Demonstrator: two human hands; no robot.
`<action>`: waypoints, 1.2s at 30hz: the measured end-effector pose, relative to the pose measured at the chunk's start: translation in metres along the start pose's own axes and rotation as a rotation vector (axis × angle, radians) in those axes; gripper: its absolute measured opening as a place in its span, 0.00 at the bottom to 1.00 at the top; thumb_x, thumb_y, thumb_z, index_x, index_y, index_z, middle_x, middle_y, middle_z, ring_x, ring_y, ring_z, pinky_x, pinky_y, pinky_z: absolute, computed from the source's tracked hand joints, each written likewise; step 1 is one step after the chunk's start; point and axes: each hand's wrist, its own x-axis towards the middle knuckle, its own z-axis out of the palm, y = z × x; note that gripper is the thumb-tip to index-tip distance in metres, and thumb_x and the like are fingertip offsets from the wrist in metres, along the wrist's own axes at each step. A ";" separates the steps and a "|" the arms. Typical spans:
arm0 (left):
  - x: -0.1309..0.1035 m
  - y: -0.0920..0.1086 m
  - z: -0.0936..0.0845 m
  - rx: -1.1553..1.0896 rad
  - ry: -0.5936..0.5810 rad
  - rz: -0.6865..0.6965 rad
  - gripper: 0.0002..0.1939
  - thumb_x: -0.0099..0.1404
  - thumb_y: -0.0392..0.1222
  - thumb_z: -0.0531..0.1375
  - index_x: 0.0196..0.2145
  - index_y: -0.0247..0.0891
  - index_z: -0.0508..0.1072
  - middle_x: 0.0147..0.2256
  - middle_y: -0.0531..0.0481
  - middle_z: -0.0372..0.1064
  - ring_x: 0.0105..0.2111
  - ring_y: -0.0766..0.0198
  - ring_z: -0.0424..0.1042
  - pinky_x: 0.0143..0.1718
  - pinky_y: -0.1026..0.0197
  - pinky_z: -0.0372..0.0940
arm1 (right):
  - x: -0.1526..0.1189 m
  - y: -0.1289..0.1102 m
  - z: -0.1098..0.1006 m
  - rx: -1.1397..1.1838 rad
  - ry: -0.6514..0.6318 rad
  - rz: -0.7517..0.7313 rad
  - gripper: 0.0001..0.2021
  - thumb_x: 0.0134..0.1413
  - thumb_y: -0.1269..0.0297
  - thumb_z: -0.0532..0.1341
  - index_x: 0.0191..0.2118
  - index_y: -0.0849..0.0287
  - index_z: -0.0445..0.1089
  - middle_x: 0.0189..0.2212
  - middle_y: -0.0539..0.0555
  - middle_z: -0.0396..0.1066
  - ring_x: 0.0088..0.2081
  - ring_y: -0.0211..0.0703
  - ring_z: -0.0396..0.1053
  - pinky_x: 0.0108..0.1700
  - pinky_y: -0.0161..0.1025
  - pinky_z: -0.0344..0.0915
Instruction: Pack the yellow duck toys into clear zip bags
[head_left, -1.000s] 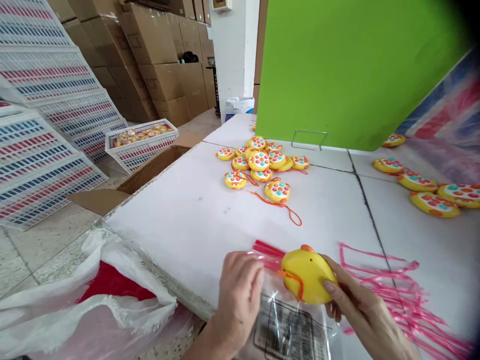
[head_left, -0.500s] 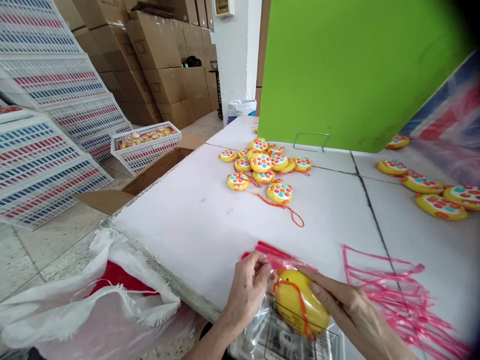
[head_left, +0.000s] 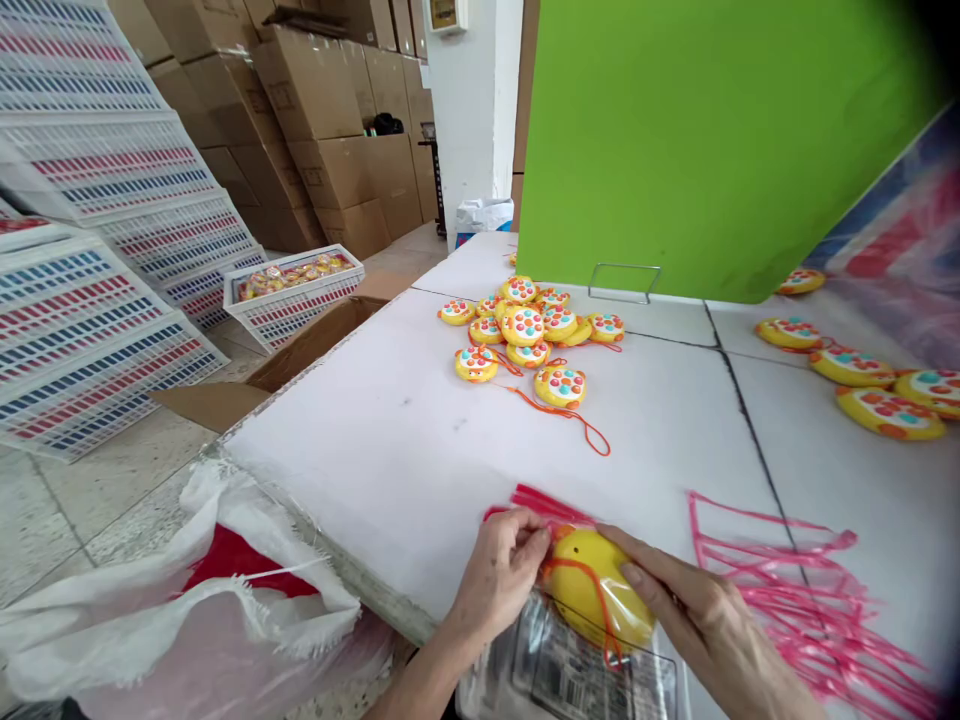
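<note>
Head view: a yellow toy [head_left: 592, 590] sits between the left hand [head_left: 502, 570] and the right hand [head_left: 697, 595], at the mouth of a clear bag [head_left: 574, 690].
The left hand pinches the clear bag's edge between thumb and fingers; the right hand grasps the yellow toy's right side, and whether film lies under its fingertips I cannot tell. Shiny film covers at least the toy's lower part, with an orange cord [head_left: 604, 615] looped across its back. Just beyond the left hand lie red strips [head_left: 544, 500]; to the right hand's right, tangled pink strips [head_left: 814, 600]. Well beyond both hands, a pile of toys [head_left: 523, 325] rests on the white table [head_left: 360, 480], dotted faces up mostly.
</note>
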 end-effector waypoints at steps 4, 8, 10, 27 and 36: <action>0.004 -0.004 0.006 -0.116 0.028 -0.037 0.13 0.63 0.48 0.55 0.28 0.36 0.66 0.24 0.50 0.68 0.24 0.63 0.70 0.24 0.64 0.65 | 0.002 -0.006 -0.002 -0.077 -0.166 -0.040 0.19 0.66 0.55 0.45 0.40 0.49 0.72 0.34 0.50 0.74 0.33 0.39 0.75 0.33 0.33 0.70; 0.002 -0.003 0.008 -0.178 0.058 -0.037 0.13 0.61 0.50 0.56 0.28 0.37 0.65 0.22 0.54 0.65 0.20 0.66 0.67 0.23 0.65 0.65 | 0.007 -0.013 0.000 -0.209 -0.150 -0.040 0.22 0.65 0.50 0.44 0.29 0.52 0.70 0.31 0.50 0.70 0.26 0.39 0.72 0.24 0.34 0.64; 0.001 -0.001 0.008 -0.189 0.063 -0.046 0.11 0.61 0.48 0.57 0.30 0.36 0.68 0.23 0.53 0.66 0.21 0.66 0.67 0.23 0.66 0.64 | 0.012 -0.017 0.003 -0.233 0.001 -0.042 0.20 0.65 0.50 0.45 0.35 0.51 0.70 0.34 0.51 0.71 0.30 0.41 0.73 0.26 0.35 0.65; -0.011 0.013 0.011 0.331 0.062 0.210 0.11 0.66 0.37 0.50 0.30 0.39 0.70 0.23 0.51 0.68 0.23 0.63 0.65 0.26 0.63 0.55 | 0.045 -0.050 0.021 -0.223 0.226 -0.034 0.09 0.58 0.66 0.52 0.29 0.56 0.67 0.25 0.49 0.71 0.26 0.38 0.68 0.28 0.33 0.61; -0.008 -0.006 -0.002 -0.013 0.034 0.040 0.11 0.66 0.45 0.51 0.29 0.39 0.66 0.29 0.47 0.72 0.29 0.59 0.73 0.30 0.61 0.66 | -0.043 0.089 -0.057 -0.270 0.544 0.484 0.07 0.49 0.54 0.59 0.30 0.49 0.71 0.26 0.53 0.76 0.25 0.47 0.73 0.27 0.40 0.64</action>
